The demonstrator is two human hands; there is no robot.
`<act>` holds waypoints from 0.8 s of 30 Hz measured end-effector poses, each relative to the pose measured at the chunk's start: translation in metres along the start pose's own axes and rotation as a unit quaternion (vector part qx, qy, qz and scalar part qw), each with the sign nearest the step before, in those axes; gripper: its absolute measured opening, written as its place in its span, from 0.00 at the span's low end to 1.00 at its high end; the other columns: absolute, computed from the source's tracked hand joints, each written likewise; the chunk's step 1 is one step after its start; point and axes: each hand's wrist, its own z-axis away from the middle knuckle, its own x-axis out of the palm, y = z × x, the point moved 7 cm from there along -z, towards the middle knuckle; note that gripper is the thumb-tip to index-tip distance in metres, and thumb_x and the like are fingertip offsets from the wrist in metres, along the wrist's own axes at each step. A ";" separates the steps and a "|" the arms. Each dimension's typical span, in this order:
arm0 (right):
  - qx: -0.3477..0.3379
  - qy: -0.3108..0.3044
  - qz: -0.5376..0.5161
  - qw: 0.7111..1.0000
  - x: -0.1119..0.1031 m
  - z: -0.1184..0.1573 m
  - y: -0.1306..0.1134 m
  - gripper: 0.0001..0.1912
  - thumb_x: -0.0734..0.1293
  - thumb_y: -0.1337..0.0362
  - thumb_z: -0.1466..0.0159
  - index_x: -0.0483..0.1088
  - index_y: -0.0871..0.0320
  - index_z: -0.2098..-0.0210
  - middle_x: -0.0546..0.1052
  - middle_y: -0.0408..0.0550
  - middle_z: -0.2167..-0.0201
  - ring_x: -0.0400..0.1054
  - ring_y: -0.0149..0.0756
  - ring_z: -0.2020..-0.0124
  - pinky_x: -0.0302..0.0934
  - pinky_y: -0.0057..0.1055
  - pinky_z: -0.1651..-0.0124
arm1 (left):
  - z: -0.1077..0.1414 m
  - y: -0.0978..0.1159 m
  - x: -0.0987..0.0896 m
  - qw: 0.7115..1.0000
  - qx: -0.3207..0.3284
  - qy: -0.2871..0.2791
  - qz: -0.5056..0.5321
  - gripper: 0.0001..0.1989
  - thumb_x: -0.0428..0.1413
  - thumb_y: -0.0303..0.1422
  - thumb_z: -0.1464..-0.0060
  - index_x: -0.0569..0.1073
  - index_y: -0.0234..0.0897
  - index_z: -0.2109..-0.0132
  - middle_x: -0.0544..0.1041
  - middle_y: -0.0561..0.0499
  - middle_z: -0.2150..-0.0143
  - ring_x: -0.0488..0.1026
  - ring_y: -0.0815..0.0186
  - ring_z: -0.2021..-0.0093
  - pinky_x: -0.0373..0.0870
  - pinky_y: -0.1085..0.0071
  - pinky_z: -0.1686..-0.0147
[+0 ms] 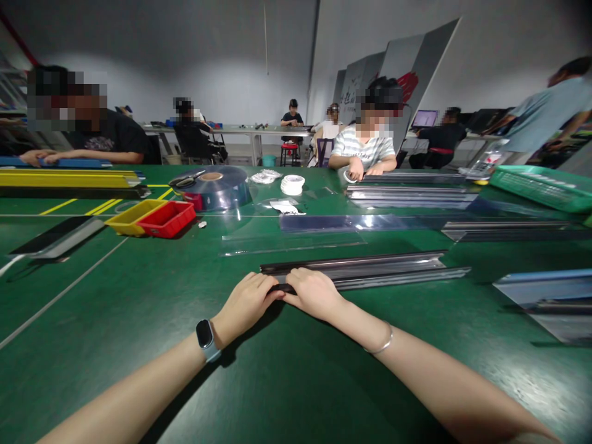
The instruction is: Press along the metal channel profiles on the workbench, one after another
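A long dark channel-shaped strip (388, 271) lies crosswise on the green table (296, 388), its left end under both hands. My left hand (250, 300), with a watch on the wrist, has its fingers closed on the strip's left end. Just beside it, my right hand (314, 292) grips the near edge of the same strip, fingers bent over it and thumb below. The two thumbs nearly touch. Part of the strip between and under the fingers is hidden.
Beyond the strip are clear plastic sheets (333, 222), a large roll (217, 188), a red bin (167, 219) and a yellow bin (134, 217). More strips (550, 290) and a green basket (546, 188) are at right. Several people sit across the table and behind.
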 end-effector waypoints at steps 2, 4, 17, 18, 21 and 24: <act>-0.011 -0.002 0.002 1.000 -0.001 -0.001 -0.001 0.17 0.55 0.51 0.38 0.64 0.60 0.68 0.69 0.48 0.70 0.63 0.35 0.65 0.55 0.29 0.64 | 0.000 -0.001 0.001 1.000 0.000 0.001 -0.003 0.10 0.45 0.37 0.43 0.67 0.36 0.64 0.70 0.51 0.68 0.66 0.66 0.66 0.62 0.67 0.64; -0.023 -0.005 0.004 1.000 -0.002 -0.002 -0.001 0.17 0.55 0.52 0.38 0.64 0.60 0.68 0.69 0.48 0.70 0.64 0.35 0.65 0.54 0.29 0.64 | 0.000 -0.002 0.001 1.000 0.001 0.001 -0.009 0.10 0.45 0.37 0.43 0.67 0.36 0.64 0.70 0.51 0.69 0.66 0.66 0.67 0.61 0.67 0.64; -0.010 0.006 0.017 1.000 -0.004 0.002 -0.002 0.17 0.56 0.51 0.39 0.63 0.59 0.65 0.70 0.49 0.69 0.64 0.35 0.65 0.54 0.29 0.64 | 0.001 0.005 0.000 0.999 0.015 0.003 -0.047 0.09 0.44 0.34 0.42 0.67 0.35 0.64 0.71 0.49 0.68 0.66 0.65 0.66 0.62 0.66 0.64; -0.013 0.007 0.018 1.000 -0.005 0.003 -0.002 0.18 0.56 0.50 0.39 0.63 0.60 0.65 0.70 0.49 0.70 0.65 0.35 0.65 0.53 0.29 0.64 | 0.002 0.005 -0.001 0.998 0.019 0.003 -0.052 0.09 0.44 0.34 0.42 0.67 0.35 0.64 0.71 0.49 0.68 0.66 0.65 0.67 0.62 0.66 0.64; -0.015 0.018 0.021 1.000 -0.010 0.007 0.000 0.20 0.54 0.49 0.39 0.64 0.60 0.67 0.71 0.49 0.71 0.65 0.35 0.67 0.53 0.29 0.64 | 0.006 0.004 -0.006 0.998 0.022 0.009 -0.060 0.09 0.45 0.34 0.42 0.67 0.35 0.64 0.71 0.49 0.68 0.67 0.65 0.66 0.63 0.66 0.64; -0.006 0.031 0.018 0.999 -0.014 0.011 0.004 0.23 0.54 0.47 0.39 0.65 0.60 0.69 0.72 0.50 0.72 0.66 0.36 0.67 0.52 0.29 0.64 | 0.011 0.002 -0.011 0.998 0.012 0.020 -0.063 0.09 0.45 0.34 0.43 0.68 0.35 0.63 0.72 0.49 0.67 0.67 0.65 0.66 0.63 0.67 0.63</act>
